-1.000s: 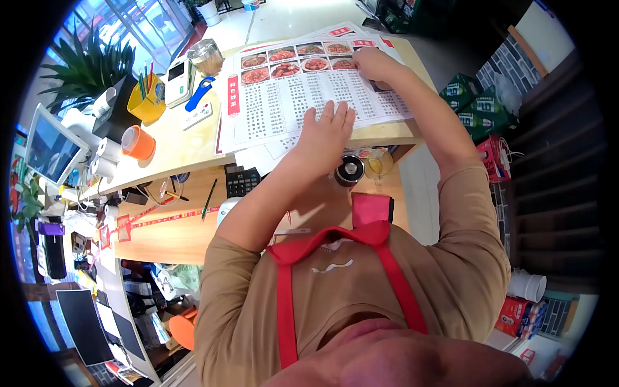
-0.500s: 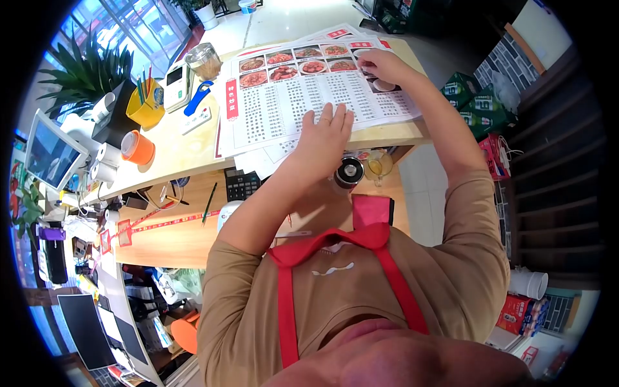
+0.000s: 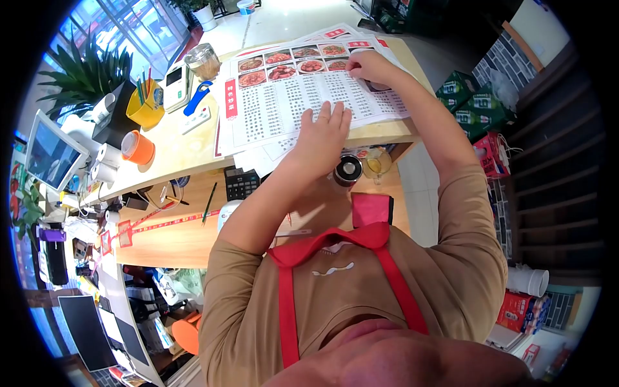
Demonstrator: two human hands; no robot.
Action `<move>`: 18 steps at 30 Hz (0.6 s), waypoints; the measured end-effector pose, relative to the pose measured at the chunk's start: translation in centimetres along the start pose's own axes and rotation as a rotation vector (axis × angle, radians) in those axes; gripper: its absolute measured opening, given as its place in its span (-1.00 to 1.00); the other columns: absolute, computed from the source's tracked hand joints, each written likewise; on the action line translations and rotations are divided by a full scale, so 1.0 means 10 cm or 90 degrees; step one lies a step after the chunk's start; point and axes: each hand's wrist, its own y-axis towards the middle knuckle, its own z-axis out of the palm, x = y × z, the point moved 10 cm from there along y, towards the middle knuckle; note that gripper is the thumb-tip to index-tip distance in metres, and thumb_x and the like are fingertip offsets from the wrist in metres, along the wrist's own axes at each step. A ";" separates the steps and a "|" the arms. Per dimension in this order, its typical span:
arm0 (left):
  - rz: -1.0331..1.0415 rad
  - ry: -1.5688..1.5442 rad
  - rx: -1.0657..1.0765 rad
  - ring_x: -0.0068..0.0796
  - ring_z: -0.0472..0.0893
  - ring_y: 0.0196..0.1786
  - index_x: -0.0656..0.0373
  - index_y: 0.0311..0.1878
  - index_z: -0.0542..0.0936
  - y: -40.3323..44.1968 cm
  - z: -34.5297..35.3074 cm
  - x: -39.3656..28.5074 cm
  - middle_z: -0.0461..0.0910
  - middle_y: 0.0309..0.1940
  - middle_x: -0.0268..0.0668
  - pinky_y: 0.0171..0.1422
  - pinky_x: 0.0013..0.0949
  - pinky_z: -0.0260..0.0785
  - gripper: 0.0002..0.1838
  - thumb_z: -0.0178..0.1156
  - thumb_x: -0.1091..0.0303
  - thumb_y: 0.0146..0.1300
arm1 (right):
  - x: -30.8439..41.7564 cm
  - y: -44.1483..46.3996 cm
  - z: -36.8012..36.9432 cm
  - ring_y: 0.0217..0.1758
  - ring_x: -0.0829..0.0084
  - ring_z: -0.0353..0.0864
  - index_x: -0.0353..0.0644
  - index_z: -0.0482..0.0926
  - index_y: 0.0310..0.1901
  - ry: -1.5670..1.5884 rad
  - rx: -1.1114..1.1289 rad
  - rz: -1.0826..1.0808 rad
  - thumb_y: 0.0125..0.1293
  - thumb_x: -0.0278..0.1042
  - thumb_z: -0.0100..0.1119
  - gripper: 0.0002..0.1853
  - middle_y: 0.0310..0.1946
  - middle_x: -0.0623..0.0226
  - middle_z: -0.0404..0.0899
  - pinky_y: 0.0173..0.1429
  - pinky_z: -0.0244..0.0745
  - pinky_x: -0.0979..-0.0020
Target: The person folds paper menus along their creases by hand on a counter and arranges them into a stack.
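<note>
Since the frame of half a second ago, the person's right hand (image 3: 371,69) has shifted a little to the left across the row of dish photographs, while the left hand (image 3: 322,138) stays almost in the same place. The large white paper menu sheet, with red labels and coloured food photographs (image 3: 258,106), lies flat on the pale wooden tabletop (image 3: 193,143), under both hands. The left hand is released, palm down, its fingers a little spread over the lower middle part of the printed text. The right hand has bent fingers, and its fingertips are at the last photographs toward the right side of the sheet; I cannot tell whether they pinch the paper or only touch it. Other white paper sheets (image 3: 256,161) show from under the near edge of the menu. To the left of the menu is a blue plastic object (image 3: 198,98). Below the near edge of the tabletop, a black calculator with many keys (image 3: 242,185) lies near the left forearm.
</note>
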 end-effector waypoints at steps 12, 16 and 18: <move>-0.002 0.006 -0.028 -0.09 0.23 0.34 0.25 0.31 0.16 -0.01 0.04 0.01 0.20 0.30 -0.06 0.27 0.03 0.15 -0.02 0.43 0.17 -0.20 | -0.23 0.19 0.07 -0.26 0.15 0.57 -0.17 0.58 -0.34 -0.200 0.000 0.115 0.06 -0.35 0.20 -0.86 -0.38 0.15 0.60 -0.17 0.44 0.20; -0.006 0.008 -0.007 -0.09 0.22 0.35 0.25 0.31 0.16 0.00 0.06 0.01 0.18 0.31 -0.06 0.27 0.03 0.15 -0.02 0.43 0.16 -0.19 | -0.06 0.13 0.05 -0.26 0.16 0.58 -0.18 0.59 -0.37 -0.143 0.037 0.041 0.05 -0.35 0.19 -0.88 -0.39 0.14 0.60 -0.17 0.44 0.19; -0.005 0.011 0.007 -0.10 0.21 0.35 0.24 0.31 0.16 0.00 0.07 0.01 0.18 0.31 -0.07 0.27 0.03 0.15 -0.02 0.43 0.16 -0.19 | 0.02 0.11 0.05 -0.26 0.17 0.58 -0.19 0.58 -0.39 -0.151 0.018 0.010 0.06 -0.35 0.19 -0.88 -0.39 0.14 0.60 -0.18 0.44 0.19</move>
